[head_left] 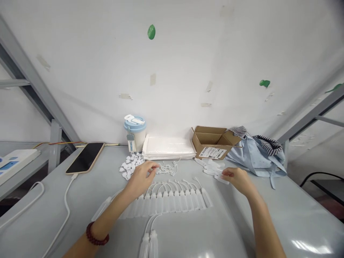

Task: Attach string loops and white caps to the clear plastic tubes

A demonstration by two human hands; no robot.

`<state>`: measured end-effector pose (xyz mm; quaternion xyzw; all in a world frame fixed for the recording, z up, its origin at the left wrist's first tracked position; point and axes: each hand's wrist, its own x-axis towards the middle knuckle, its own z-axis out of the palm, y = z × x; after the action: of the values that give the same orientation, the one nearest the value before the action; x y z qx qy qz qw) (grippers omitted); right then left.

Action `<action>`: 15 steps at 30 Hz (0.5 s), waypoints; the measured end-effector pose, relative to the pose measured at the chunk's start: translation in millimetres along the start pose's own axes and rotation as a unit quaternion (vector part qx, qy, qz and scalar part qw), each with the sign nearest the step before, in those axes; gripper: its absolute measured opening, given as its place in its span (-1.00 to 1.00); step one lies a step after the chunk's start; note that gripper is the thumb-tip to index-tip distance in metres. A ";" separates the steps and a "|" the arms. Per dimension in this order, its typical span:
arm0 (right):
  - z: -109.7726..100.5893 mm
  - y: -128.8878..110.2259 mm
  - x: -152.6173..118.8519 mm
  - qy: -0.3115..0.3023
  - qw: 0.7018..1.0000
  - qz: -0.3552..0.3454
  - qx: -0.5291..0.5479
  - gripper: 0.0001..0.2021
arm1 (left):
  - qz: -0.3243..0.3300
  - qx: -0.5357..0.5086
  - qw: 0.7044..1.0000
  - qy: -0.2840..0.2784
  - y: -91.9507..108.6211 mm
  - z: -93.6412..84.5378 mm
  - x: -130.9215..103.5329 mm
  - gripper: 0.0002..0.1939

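My left hand (141, 178) reaches over the row, its thumb and index finger bent together at the edge of a small heap of thin white cords (168, 169). Whatever is between those fingertips is too small to make out. At the right, my right hand (238, 179) pinches a translucent plastic sleeve (221, 179) beside several similar loose sleeves (211, 165). In front lies a row of sleeves with white cords (172, 201), partly behind my left forearm. Two more corded sleeves (149, 245) lie nearer me. White small clips or tabs (130, 165) are piled left of the cords.
Along the wall stand a blue-lidded cup (137, 138), a stack of white packets (169, 147), an open cardboard box (213, 141) and a light blue fabric bag (255, 154). A phone (85, 157) with a white charging cable (66, 204) lies left. Metal frame posts flank the table.
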<state>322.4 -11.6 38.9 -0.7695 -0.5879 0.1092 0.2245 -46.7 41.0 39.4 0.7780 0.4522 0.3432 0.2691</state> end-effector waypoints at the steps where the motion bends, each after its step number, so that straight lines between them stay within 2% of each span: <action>1: 1.6 0.9 -0.4 -0.004 1.000 0.004 -0.006 -0.91 | -0.018 -0.016 1.000 0.019 0.4 -1.0 0.3 -0.79; 5: 10.0 5.3 -1.9 -0.014 0.999 0.016 -0.030 -0.95 | -0.066 -0.076 0.993 0.067 -0.1 -1.0 0.2 -0.83; 10: 13.6 3.8 -3.0 -0.025 0.999 0.013 -0.038 -0.94 | -0.094 -0.129 0.984 0.075 3.1 1.9 -0.8 -0.79; 12: 10.3 -3.5 -4.0 -0.029 0.999 -0.003 -0.027 -0.97 | -0.102 -0.146 0.982 0.066 5.8 2.4 -1.2 -0.78; 15: 6.7 -27.8 -10.2 -0.032 0.999 -0.041 0.004 -0.86 | -0.117 -0.173 0.977 0.042 10.7 2.8 -2.5 -0.76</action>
<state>292.8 -14.1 45.3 -0.7401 -0.6250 0.1271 0.2133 -39.9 33.7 44.7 0.6460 0.4848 0.4152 0.4187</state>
